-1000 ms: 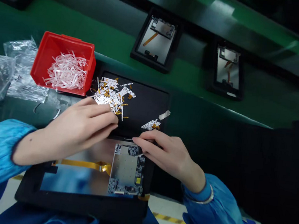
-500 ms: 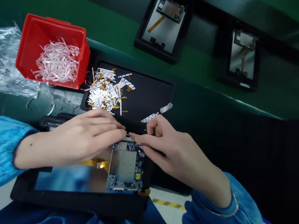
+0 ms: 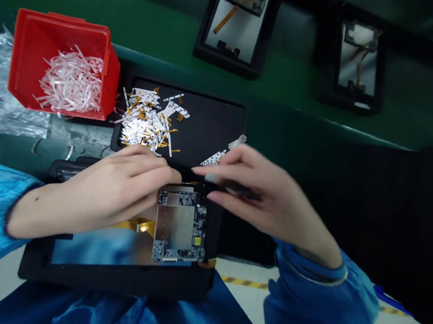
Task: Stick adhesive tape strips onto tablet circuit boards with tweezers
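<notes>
A tablet-like device with its back off lies in a black frame (image 3: 115,278), with a circuit board (image 3: 175,225) at its right side. An orange flex cable (image 3: 141,225) runs left from the board, partly under my left hand (image 3: 135,181). That hand rests with fingers stretched over the device, fingertips at the board's upper edge. My right hand (image 3: 256,190) hovers just right of the board's top corner. Its fingers are closed round a slim dark tool (image 3: 239,188) with a paler end, blurred, its exact kind unclear.
A red bin (image 3: 110,80) holds white paper strips (image 3: 72,81). On a black tray (image 3: 209,119) lie a heap of white-and-orange strips (image 3: 146,124) and a smaller bunch (image 3: 214,158). Clear plastic bags (image 3: 16,119) lie left. Two framed devices (image 3: 236,28) (image 3: 358,64) stand behind.
My right hand has drawn back from the board's top edge, and the dark tool now shows between its fingers. My left hand stays on the device. The whole view has shifted slightly.
</notes>
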A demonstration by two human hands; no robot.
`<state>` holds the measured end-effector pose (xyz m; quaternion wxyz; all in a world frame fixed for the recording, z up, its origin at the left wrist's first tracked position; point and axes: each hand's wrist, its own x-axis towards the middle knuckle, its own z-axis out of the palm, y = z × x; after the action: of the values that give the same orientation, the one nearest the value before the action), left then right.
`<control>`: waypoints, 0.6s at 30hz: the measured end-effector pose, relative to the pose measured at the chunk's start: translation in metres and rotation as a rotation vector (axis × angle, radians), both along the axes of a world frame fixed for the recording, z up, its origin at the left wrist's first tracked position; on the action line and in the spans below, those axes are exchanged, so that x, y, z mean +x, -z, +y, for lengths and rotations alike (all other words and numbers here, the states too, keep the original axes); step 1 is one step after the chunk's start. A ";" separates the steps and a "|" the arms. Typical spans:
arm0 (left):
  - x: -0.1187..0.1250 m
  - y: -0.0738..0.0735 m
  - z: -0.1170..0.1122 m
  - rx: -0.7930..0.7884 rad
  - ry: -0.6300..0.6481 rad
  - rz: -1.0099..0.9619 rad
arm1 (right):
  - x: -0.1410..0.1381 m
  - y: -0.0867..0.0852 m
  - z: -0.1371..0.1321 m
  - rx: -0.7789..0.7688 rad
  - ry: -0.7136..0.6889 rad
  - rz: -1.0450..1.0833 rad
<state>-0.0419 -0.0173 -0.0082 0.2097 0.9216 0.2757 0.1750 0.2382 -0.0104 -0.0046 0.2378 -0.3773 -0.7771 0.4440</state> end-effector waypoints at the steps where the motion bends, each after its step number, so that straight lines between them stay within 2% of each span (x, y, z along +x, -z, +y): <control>1: 0.002 -0.001 0.001 -0.079 -0.014 -0.014 | 0.001 -0.004 -0.002 -0.015 0.095 0.094; 4: 0.007 -0.001 0.001 -0.314 -0.044 -0.081 | 0.001 -0.008 -0.005 -0.022 0.318 0.334; 7: 0.009 0.002 -0.001 -0.343 -0.026 -0.105 | -0.009 -0.001 -0.004 -0.069 0.427 0.360; 9: 0.008 0.003 -0.002 -0.314 -0.008 -0.097 | -0.017 0.007 -0.002 -0.231 0.433 0.390; 11: 0.008 0.001 -0.002 -0.313 -0.004 -0.105 | -0.024 0.014 0.000 -0.426 0.368 0.448; 13: 0.007 -0.001 0.000 -0.334 -0.012 -0.122 | -0.026 0.018 0.001 -0.529 0.295 0.501; 18: 0.007 0.000 0.002 -0.375 -0.021 -0.139 | -0.022 0.017 -0.002 -0.478 0.334 0.527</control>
<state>-0.0344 -0.0153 -0.0082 0.3944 0.8492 0.2978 0.1862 0.2158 -0.0120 -0.0214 0.4036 -0.4164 -0.4918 0.6494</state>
